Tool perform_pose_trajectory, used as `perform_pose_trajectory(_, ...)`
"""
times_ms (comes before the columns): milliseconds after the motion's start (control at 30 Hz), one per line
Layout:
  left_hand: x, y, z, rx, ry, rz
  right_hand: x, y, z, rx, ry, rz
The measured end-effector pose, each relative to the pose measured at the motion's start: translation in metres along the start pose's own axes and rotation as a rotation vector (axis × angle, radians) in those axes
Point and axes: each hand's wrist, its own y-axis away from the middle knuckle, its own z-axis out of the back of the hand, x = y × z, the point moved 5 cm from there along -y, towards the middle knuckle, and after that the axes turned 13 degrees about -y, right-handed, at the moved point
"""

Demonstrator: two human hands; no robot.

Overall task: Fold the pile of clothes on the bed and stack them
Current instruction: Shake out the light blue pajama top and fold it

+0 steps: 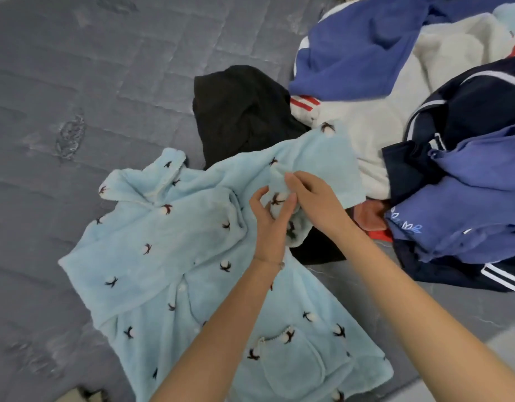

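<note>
Your left hand (269,227) and right hand (314,201) are both pinching the sleeve cuff (279,182) of the light blue fleece top (163,271), which is lying spread on the grey quilted bed cover (76,82), just beside the pile of clothes (381,126) heaped at the right.

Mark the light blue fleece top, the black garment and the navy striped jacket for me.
light blue fleece top (151,265): head view, on its spread front panel.
black garment (238,111): head view, on its bunched middle.
navy striped jacket (482,103): head view, on its dark upper fold.
</note>
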Motion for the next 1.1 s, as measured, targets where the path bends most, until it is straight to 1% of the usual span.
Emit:
perform_pose_trajectory(67, 0.011, -0.002, 0.035, -0.040, -0.030, 0.024, -0.007, 0.003, -0.032, 0.093, -0.044, -0.039)
perform_pose_trajectory(167, 0.029, -0.001, 0.087, -0.102, -0.171, 0.025, -0.017, 0.011, -0.079, 0.228, -0.123, -0.128)
perform_pose_trajectory(233, 0.039, 0.005, 0.122, -0.193, -0.200, 0.012, -0.022, 0.016, -0.110, 0.282, -0.132, -0.103)
perform_pose_trajectory(267, 0.042, 0.012, 0.139, -0.253, -0.163, 0.015, -0.023, 0.017, -0.123, 0.277, -0.102, -0.065)
perform_pose_trajectory(333, 0.048, 0.021, 0.176, -0.373, -0.055, 0.006, -0.025, 0.017, -0.143, 0.227, 0.105, 0.073)
perform_pose_trajectory(433, 0.051, 0.032, 0.233, -0.523, -0.055, -0.029, -0.030, 0.009, -0.161, 0.156, 0.534, 0.331)
perform_pose_trajectory(467, 0.051, 0.036, 0.252, -0.565, -0.057, -0.038, -0.035, 0.005, -0.164, 0.143, 0.658, 0.361)
perform_pose_trajectory(533, 0.056, 0.039, 0.287, -0.634, -0.074, -0.039, -0.048, -0.001, -0.166, 0.141, 0.843, 0.262)
perform_pose_trajectory(600, 0.067, 0.040, 0.321, -0.701, -0.112, -0.004, -0.060, -0.001, -0.172, 0.156, 0.923, 0.185)
perform_pose_trajectory(700, 0.091, 0.038, 0.367, -0.831, -0.254, 0.084, -0.071, 0.002, -0.177, 0.186, 0.993, 0.158)
perform_pose_trajectory(767, 0.099, 0.037, 0.387, -0.888, -0.372, 0.141, -0.078, 0.003, -0.181, 0.209, 1.037, 0.175)
perform_pose_trajectory(833, 0.102, 0.036, 0.397, -0.892, -0.463, 0.164, -0.085, 0.003, -0.185, 0.213, 1.049, 0.197)
perform_pose_trajectory(867, 0.103, 0.037, 0.399, -0.891, -0.565, 0.149, -0.088, 0.003, -0.187, 0.216, 1.051, 0.198)
perform_pose_trajectory(933, 0.106, 0.037, 0.391, -0.863, -0.904, 0.031, -0.095, 0.003, -0.187, 0.228, 1.076, 0.186)
perform_pose_trajectory(967, 0.109, 0.038, 0.381, -0.813, -1.097, -0.037, -0.098, 0.002, -0.186, 0.237, 1.104, 0.176)
perform_pose_trajectory(1033, 0.121, 0.037, 0.360, -0.595, -1.420, -0.077, -0.105, 0.003, -0.184, 0.261, 1.152, 0.162)
perform_pose_trajectory(1067, 0.131, 0.037, 0.354, -0.478, -1.537, -0.033, -0.107, 0.003, -0.182, 0.273, 1.174, 0.149)
perform_pose_trajectory(1100, 0.142, 0.039, 0.354, -0.399, -1.598, 0.058, -0.108, 0.005, -0.180, 0.284, 1.189, 0.132)
